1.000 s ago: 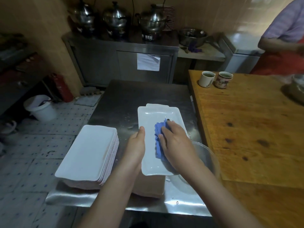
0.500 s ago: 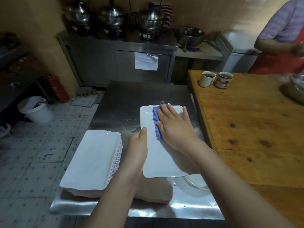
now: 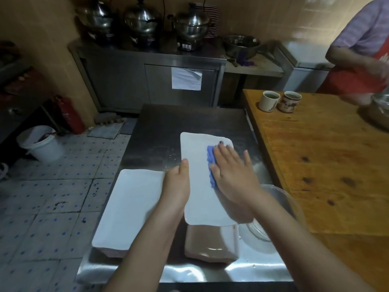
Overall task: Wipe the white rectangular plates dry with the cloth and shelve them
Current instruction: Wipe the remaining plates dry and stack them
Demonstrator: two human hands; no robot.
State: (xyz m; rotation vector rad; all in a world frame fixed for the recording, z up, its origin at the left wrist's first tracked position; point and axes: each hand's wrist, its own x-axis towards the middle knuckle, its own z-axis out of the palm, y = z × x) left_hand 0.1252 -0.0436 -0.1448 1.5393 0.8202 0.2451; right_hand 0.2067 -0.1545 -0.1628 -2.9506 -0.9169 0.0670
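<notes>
A white rectangular plate (image 3: 200, 199) is held above the steel table (image 3: 189, 121). My left hand (image 3: 176, 186) grips its left edge, thumb on top. My right hand (image 3: 233, 171) lies flat with straight fingers on a blue cloth (image 3: 210, 165), pressing it onto the plate's upper right part. To the left a stack of white rectangular plates (image 3: 128, 207) rests on the table. Another plate or tray (image 3: 210, 243), brownish in the dim light, lies under the held plate.
A clear glass bowl (image 3: 280, 207) sits at the table's right, partly under my right arm. A wooden table (image 3: 326, 165) with two mugs (image 3: 277, 101) stands to the right, where a person in a red apron (image 3: 357, 60) works. A white bucket (image 3: 42, 144) stands on the floor.
My right hand slid the cloth up the plate to its far end, then a little toward its right edge. The left hand kept its grip on the plate's left edge.
</notes>
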